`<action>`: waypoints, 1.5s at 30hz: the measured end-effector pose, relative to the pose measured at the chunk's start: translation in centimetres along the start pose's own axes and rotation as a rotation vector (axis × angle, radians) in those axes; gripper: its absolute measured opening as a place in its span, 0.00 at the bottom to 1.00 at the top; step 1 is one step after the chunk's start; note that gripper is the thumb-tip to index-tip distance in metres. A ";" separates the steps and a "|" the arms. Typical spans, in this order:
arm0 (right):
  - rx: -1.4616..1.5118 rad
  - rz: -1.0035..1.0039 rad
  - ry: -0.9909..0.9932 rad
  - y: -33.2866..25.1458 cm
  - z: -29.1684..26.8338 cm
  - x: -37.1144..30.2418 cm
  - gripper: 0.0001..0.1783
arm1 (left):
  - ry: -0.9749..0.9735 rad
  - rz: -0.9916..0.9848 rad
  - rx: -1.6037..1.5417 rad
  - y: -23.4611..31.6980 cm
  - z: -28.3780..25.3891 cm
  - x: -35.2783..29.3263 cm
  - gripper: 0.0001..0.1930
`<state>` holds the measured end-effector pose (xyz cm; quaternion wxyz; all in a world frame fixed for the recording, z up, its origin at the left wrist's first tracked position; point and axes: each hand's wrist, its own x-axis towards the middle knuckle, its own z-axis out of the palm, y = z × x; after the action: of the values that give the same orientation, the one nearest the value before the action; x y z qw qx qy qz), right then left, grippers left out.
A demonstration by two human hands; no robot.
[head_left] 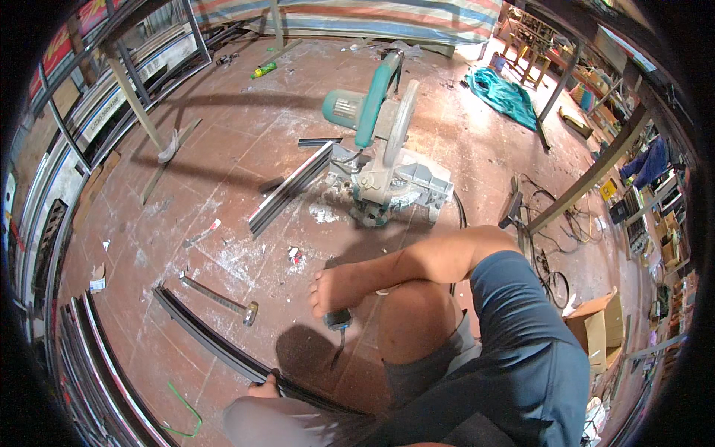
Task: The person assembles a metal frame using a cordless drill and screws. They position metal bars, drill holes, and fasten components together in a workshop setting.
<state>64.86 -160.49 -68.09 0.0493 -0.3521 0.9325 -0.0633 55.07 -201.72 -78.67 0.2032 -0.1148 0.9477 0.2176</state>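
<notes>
My left hand [264, 387] comes in at the lower edge, past a pale grey sleeve, with its fingers closed on a long dark metal profile [216, 339]. The profile lies across the tiled floor, its far end toward the left. Beyond that end is a combination square [220, 298] with a metal rule. Beside my bare foot [335, 290] lies a small dark tool [338, 320] with a thin rod, partly hidden by the foot. My right hand does not show. A teal and grey mitre saw [372, 149] stands ahead, another profile [290, 190] lying against its left side.
Several long profiles [97, 365] lie at the lower left, near a bent green wire [190, 410]. Frames lean along the left wall. Cables [558, 208] coil at the right near an open cardboard box [598, 328]. A teal cloth [503, 97] and a green bottle [264, 70] lie farther back.
</notes>
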 end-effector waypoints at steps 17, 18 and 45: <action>0.091 0.158 -0.652 -0.1 -5.5 6.7 0.28 | -0.231 -0.130 -0.168 -25.3 -16.6 -2.1 0.33; 0.104 0.197 -0.681 -1.2 -6.2 8.1 0.28 | -0.215 -0.213 -0.153 -29.4 -16.9 -4.1 0.32; 0.364 0.971 -0.114 -6.2 -42.6 47.7 0.33 | -0.312 -0.286 -0.693 -20.6 -55.8 1.9 0.19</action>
<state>27.45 -193.15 -27.40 0.1842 0.1324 0.9581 -0.1749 41.04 -245.68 -41.16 0.3222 -0.2726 0.7503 0.5088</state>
